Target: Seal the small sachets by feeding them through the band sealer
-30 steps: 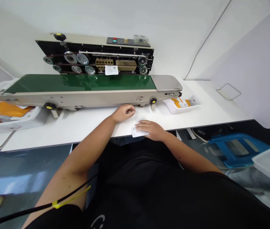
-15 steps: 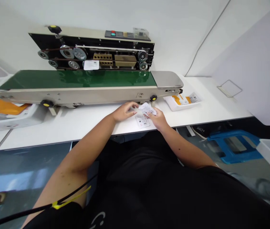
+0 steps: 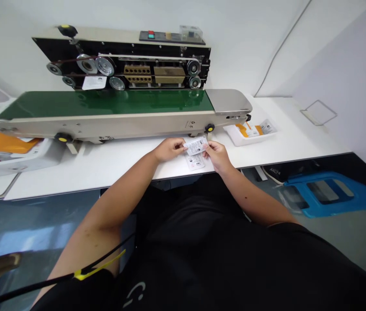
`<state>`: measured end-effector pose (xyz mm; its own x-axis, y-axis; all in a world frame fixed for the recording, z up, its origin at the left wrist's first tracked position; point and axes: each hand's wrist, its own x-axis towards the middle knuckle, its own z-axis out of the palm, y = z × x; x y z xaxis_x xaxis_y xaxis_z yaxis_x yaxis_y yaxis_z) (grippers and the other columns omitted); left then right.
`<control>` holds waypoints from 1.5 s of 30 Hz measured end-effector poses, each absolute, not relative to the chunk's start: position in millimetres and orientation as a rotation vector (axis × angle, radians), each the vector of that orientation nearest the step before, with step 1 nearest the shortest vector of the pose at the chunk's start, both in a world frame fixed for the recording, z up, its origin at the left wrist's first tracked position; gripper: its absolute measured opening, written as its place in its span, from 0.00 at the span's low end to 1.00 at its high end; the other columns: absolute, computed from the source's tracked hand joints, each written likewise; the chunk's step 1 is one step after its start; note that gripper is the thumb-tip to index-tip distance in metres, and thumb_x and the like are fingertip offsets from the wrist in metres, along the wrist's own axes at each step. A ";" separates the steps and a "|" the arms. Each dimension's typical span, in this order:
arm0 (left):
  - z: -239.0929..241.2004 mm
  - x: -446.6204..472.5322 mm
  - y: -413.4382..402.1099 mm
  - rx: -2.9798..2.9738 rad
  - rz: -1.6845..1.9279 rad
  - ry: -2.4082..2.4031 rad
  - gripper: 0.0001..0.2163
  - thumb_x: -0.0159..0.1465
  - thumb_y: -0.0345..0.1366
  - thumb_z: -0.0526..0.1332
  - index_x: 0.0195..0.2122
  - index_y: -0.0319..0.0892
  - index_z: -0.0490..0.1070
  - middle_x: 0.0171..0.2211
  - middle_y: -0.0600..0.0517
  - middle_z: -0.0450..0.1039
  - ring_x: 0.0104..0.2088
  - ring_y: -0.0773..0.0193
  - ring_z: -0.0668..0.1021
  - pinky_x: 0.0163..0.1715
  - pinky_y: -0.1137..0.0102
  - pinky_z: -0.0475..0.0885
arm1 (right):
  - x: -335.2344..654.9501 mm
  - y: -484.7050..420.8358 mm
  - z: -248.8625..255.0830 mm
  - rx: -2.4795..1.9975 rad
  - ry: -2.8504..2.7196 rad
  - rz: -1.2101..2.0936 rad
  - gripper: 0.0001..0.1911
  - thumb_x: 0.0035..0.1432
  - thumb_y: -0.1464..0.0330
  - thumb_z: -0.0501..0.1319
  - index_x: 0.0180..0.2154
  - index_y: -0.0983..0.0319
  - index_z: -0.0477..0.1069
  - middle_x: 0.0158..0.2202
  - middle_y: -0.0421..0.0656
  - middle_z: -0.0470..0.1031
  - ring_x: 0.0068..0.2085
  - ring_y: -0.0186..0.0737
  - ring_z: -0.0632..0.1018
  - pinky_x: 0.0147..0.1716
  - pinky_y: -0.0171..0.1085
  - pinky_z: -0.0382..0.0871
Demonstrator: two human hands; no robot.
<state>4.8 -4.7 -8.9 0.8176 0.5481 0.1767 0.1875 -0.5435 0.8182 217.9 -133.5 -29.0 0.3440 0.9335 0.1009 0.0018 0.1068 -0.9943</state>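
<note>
Between my two hands is a small white printed packet [image 3: 196, 146], held just above the front of the table. My left hand [image 3: 170, 150] pinches its left end, and my right hand [image 3: 218, 156] grips its right end between thumb and fingers. Under it another white printed packet [image 3: 195, 162] lies on the table near the edge, partly covered. Behind my hands stands a band sealing machine [image 3: 170, 123] with a green conveyor belt [image 3: 131, 103]. A third white packet [image 3: 94, 82] sits upright in its sealing band, at the left rollers.
A white bin [image 3: 45, 157] with orange and white packets stands at the left end of the machine. A small white tray [image 3: 250, 140] with orange and white packets is at the right. A blue plastic stool [image 3: 361, 194] lies on the floor at right.
My left hand has closed on the left end of the packet, which has turned more level. The packet in the machine has travelled left along the sealing band.
</note>
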 end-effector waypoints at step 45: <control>-4.1 0.7 -3.4 1.960 0.281 0.470 0.06 0.64 0.32 0.60 0.33 0.41 0.77 0.22 0.52 0.78 0.21 0.68 0.75 0.25 0.73 0.70 | 204.7 -109.0 -21.9 -1.336 -1.026 1.230 0.17 0.44 0.58 0.78 0.29 0.62 0.77 0.19 0.37 0.72 0.17 0.28 0.63 0.15 0.30 0.52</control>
